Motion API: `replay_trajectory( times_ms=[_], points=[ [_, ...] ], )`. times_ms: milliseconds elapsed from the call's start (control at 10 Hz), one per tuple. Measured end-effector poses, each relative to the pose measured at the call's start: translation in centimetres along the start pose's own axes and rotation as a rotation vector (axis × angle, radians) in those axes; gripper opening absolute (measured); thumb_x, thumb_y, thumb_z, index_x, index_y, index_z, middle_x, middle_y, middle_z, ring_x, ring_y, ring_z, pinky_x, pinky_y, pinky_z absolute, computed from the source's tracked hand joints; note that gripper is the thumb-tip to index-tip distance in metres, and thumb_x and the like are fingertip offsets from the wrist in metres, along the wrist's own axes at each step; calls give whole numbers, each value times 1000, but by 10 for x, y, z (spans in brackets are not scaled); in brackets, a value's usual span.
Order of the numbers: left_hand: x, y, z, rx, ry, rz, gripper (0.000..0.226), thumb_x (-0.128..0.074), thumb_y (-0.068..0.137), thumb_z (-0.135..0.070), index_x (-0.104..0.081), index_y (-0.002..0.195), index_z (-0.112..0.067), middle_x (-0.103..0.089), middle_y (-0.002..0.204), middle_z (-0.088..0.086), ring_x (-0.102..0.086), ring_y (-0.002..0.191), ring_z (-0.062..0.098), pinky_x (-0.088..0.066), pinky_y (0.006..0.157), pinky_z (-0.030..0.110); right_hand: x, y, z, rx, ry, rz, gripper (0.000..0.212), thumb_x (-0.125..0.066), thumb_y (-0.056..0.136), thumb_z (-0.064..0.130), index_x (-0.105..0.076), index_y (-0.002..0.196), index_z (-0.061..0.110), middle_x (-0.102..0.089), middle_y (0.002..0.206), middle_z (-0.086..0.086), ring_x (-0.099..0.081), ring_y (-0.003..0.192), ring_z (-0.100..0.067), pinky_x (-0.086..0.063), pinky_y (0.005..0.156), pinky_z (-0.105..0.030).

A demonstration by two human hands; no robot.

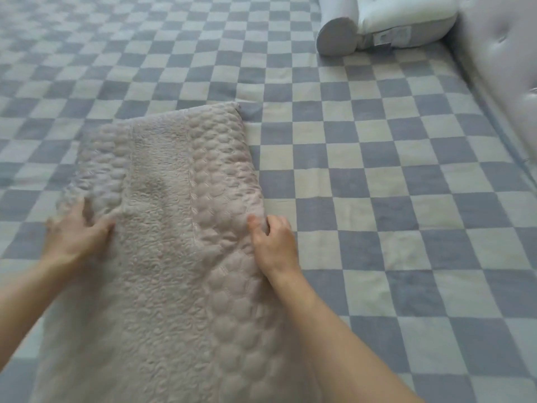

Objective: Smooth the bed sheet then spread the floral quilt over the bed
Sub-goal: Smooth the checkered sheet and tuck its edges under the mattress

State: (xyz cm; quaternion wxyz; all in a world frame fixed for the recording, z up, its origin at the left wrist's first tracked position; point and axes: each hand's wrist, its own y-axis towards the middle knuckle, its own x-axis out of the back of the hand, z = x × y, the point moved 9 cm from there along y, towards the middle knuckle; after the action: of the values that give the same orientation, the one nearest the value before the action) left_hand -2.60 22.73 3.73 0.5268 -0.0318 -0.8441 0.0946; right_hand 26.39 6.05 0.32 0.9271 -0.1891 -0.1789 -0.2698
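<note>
Checked bed sheet lies smooth; folded quilt unspread mid-bed, left hand and right hand gripping its 2 side edges

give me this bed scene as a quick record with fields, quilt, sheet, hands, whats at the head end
quilt: pinkish quilted quilt, still folded into a long strip, lying on the bed
sheet: blue and cream checkered sheet, mostly flat, uncovered around the quilt
left hand: left hand on the quilt's left edge, fingers blurred
right hand: right hand pinching the quilt's right edge
head end: white bolster beside a white pillow, against a tufted headboard
stage: quilt not yet spread
</note>
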Motion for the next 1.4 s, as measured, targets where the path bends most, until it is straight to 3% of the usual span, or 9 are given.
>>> replay_trajectory(
  times_ms=[100,300,500,700,800,900,1000,1200,1400],
  points=[
    [-26,-5,-61,-135,180,-104,64,-47,87,-38,-28,143,-14,-8,151,28,-6,141,40,-6,113,54,-1,28,-3,37,-20,51,56,-26,98,44,-24,144,12,-23,153,-4,-18,141,-16,-11,116,-29],
    [-158,-66,-278,-719,42,157,50,-42,95,-11,-26,142,-1,-11,155,16,-7,144,25,-3,115,30,75,70,-116,220,-703,155,66,-7,94,49,8,146,13,20,149,5,8,143,-10,15,110,-22],
    [-318,-100,-328,-501,369,329,60,-19,98,-38,4,148,-13,15,155,11,15,143,26,8,114,47,348,71,-232,-47,-918,-404,76,-8,85,48,-23,143,1,-23,151,-13,-26,140,-24,-7,111,-32],
    [-357,-142,-394,-813,363,283,62,-2,90,-46,12,146,-24,20,154,8,21,142,23,14,114,45,410,98,-201,-242,-727,-684,70,-17,85,37,-20,144,-1,-19,153,-17,-15,143,-28,-8,117,-39],
    [-380,-138,-425,-684,420,389,68,4,84,-49,11,146,-23,14,156,5,17,143,21,9,117,44,294,175,-110,265,-716,-310,60,-20,92,36,-19,146,9,-15,155,-7,-10,144,-19,1,114,-27],
    [-398,-119,-434,-810,1653,248,61,-12,90,-41,-7,148,-24,-4,157,-2,-1,145,18,0,115,39,198,228,-79,492,-899,115,51,-21,100,38,-12,148,20,-5,157,3,-3,144,-12,6,114,-30],
    [-403,-134,-445,-895,539,348,68,1,81,-48,5,145,-26,16,152,-1,20,140,16,14,113,41,278,282,-132,242,-1016,-23,54,-16,99,42,-2,148,23,4,157,6,5,144,-12,6,115,-31],
    [-389,-159,-462,-1001,326,247,72,10,77,-56,10,145,-32,16,155,4,20,142,25,20,109,44,434,234,-236,-358,-792,-319,59,-14,96,50,-1,148,26,-7,157,-5,-11,143,-24,-11,114,-44],
    [-402,-253,-469,-1127,249,355,72,3,80,-55,2,147,-28,8,157,8,13,143,28,19,108,48,422,126,-213,-219,-896,-482,58,-22,98,39,-19,146,7,-18,154,-11,-18,142,-23,-12,114,-37]
  ],
)
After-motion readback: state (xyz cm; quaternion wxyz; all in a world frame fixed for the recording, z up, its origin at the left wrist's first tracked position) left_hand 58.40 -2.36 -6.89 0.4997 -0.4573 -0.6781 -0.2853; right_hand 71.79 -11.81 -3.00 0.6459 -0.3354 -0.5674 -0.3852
